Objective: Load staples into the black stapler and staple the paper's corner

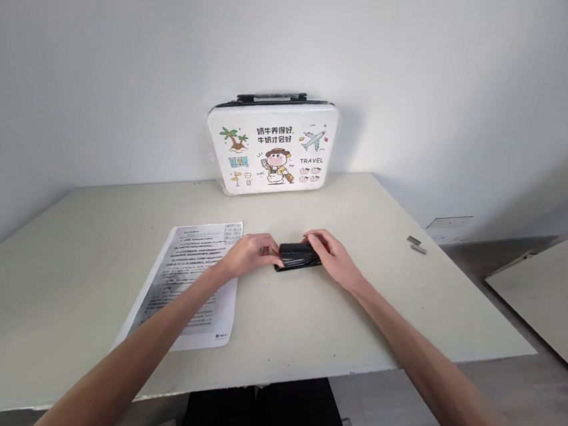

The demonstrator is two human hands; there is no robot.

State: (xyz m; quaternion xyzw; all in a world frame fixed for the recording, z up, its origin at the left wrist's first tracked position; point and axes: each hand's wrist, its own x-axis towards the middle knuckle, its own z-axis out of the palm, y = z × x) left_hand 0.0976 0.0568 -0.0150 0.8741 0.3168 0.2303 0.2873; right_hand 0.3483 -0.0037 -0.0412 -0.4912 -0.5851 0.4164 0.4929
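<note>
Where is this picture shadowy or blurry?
In the head view, a shadow falls on the wall beside the white case; in the head view too, the left hand, right hand and black stapler look clear, while print on the paper is fuzzy and the right forearm blurs lower down.

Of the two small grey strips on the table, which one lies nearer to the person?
The paler strip, slightly to the right; the darker strip lies farther back.
</note>
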